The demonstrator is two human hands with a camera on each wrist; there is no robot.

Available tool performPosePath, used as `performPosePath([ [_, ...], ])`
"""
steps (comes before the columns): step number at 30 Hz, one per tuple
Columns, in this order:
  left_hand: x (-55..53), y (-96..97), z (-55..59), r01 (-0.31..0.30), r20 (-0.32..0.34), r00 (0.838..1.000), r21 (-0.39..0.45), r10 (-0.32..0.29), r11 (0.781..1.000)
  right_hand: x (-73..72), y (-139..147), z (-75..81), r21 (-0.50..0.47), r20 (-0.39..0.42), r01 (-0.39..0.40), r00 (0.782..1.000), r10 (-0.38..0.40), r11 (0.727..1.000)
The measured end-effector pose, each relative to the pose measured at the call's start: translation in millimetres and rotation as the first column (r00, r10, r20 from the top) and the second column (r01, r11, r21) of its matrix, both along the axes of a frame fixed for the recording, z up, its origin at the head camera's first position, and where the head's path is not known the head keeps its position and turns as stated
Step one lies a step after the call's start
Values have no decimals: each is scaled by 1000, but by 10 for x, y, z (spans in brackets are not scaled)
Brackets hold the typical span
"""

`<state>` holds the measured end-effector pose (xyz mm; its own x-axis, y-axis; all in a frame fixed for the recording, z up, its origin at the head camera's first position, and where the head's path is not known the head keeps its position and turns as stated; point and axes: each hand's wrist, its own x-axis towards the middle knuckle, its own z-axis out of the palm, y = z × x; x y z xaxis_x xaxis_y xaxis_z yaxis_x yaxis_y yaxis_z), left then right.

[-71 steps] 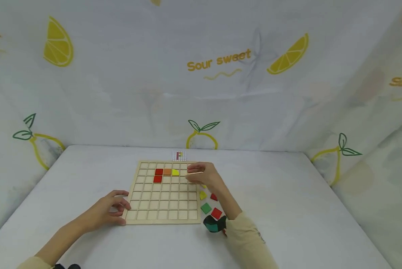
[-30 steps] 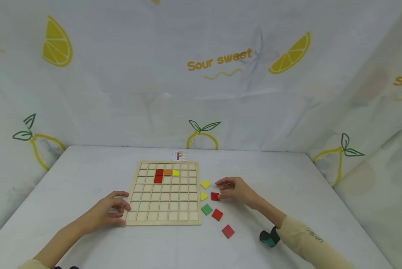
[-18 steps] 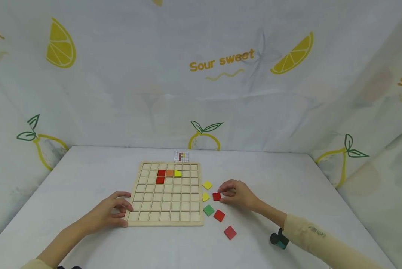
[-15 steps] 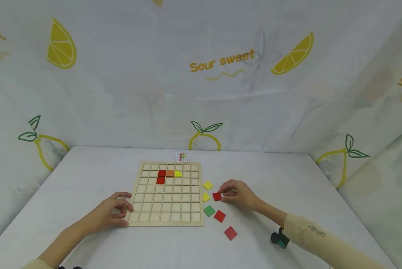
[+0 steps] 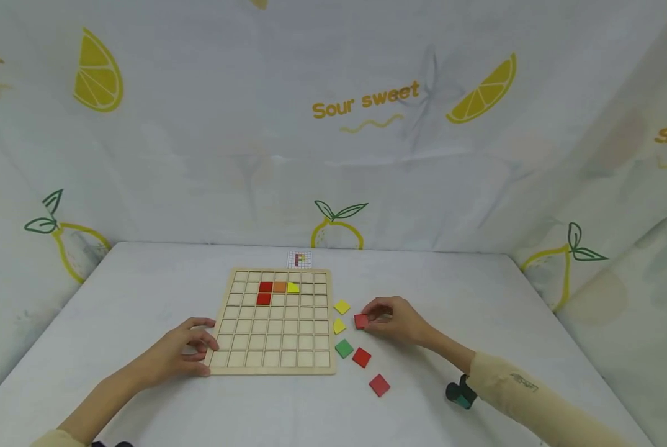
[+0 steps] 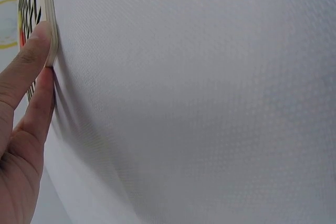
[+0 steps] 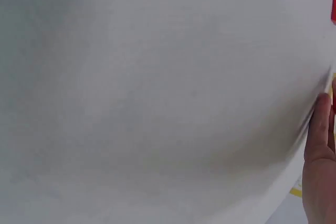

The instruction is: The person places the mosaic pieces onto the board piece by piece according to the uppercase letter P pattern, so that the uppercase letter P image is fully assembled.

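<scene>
A wooden grid board lies on the table, with two red tiles, an orange tile and a yellow tile with one curved corner in its upper cells. My left hand holds the board's lower left corner; in the left wrist view, digits of the left hand press against its edge. Right of the board, my right hand pinches a red tile between thumb and fingers, its face tipped toward the head camera. In the right wrist view only part of that hand shows, at the right edge.
Between board and right hand lie a yellow square, a yellow curved tile and a green square. Nearer are two red squares, one beside the green and one lower. A small pattern card lies behind the board.
My right hand has come away from the board's upper right to the loose tiles, and has taken hold of a red tile and tipped it up. My left hand stays at the board's corner.
</scene>
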<state>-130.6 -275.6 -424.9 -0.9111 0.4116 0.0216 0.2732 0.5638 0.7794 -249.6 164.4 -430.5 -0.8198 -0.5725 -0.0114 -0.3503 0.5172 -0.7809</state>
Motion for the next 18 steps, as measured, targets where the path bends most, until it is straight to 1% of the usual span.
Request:
performPosePath([
  [3,-4,-5,-4,3,-9,1000,-2,-3,1000,7,51,43,-45,77,57,996,-54,997],
  [6,-2,-7,-7,1,-4,1000,5,-1,1000,40,94,80,-87,166,136,979,-120,987],
  [9,1,-7,-8,-1,3,1000,11,1,1000,55,132,102,-112,265,215,947,-179,970],
  [13,1,-2,-4,-3,7,1000,14,3,1000,42,168,115,-130,385,313,890,-243,941],
  [16,2,1,5,0,4,1000,15,0,1000,21,180,126,-125,446,370,850,-281,921],
  [17,2,2,6,0,4,1000,16,0,1000,16,180,129,-120,458,381,841,-289,917],
  [18,2,2,7,1,4,1000,16,-1,1000,14,177,131,-115,462,385,837,-294,916],
])
